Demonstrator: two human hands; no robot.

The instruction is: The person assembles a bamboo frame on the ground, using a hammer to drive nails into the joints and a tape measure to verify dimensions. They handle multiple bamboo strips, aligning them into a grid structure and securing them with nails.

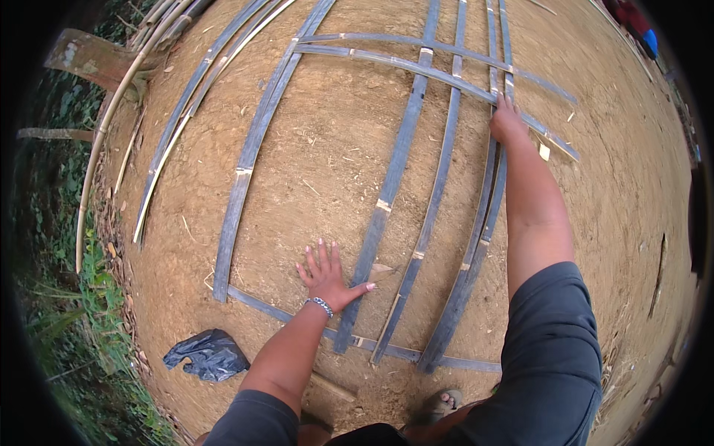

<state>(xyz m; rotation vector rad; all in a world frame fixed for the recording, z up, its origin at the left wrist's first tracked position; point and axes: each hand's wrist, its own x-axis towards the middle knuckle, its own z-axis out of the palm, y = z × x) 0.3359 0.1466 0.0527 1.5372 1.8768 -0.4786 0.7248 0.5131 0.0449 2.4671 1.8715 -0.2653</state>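
Observation:
Dark grey split-bamboo strips lie on the ground in a loose grid. My left hand (327,282) is open with its fingers spread, its thumb across a wide long bamboo strip (383,201). At the far right, the fingers of my right hand (508,123) are closed at a cross strip (416,68), where it passes over a pair of long strips (491,178); the fingertips are partly hidden. A narrower long strip (431,230) runs between my hands. Another bamboo strip (249,156) lies to the left, and a cross strip (260,305) runs along the near ends.
A crumpled black plastic bag (208,355) lies at the near left. More bamboo strips (190,104) and poles (111,134) are at the far left, beside a cut log (89,59) and green plants (82,290). My sandalled foot (445,404) is at the near edge.

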